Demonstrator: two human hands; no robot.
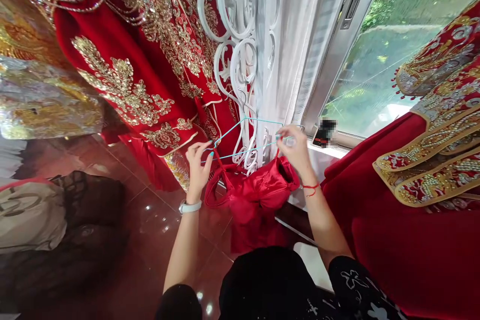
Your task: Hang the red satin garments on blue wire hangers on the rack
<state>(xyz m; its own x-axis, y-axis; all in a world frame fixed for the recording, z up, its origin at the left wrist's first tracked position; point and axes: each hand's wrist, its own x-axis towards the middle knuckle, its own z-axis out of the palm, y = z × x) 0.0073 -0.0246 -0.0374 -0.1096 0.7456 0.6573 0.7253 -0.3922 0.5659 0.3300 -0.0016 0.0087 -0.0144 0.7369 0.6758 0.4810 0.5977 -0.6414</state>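
A red satin dress (pixel 258 187) with thin straps hangs below a light blue wire hanger (pixel 258 119) in front of me. At the hanger's left end, my left hand (pixel 198 166) is closed, thumb and fingers pinched by one red strap (pixel 219 159). My right hand (pixel 295 147) pinches the other strap at the hanger's right end, its fingertips against the blue wire. The dress's dark inner side shows at its open top, below my right hand. The hanger's hook points up towards the white scrollwork rack; whether it catches there I cannot tell.
White scrolled metal rack (pixel 243 60) stands ahead, beside a white curtain (pixel 300 25) and a window (pixel 360 80). Red gowns with gold embroidery (pixel 123 85) hang left; an embroidered red garment (pixel 431 160) is at right. A beige and black bag (pixel 33 215) lies lower left.
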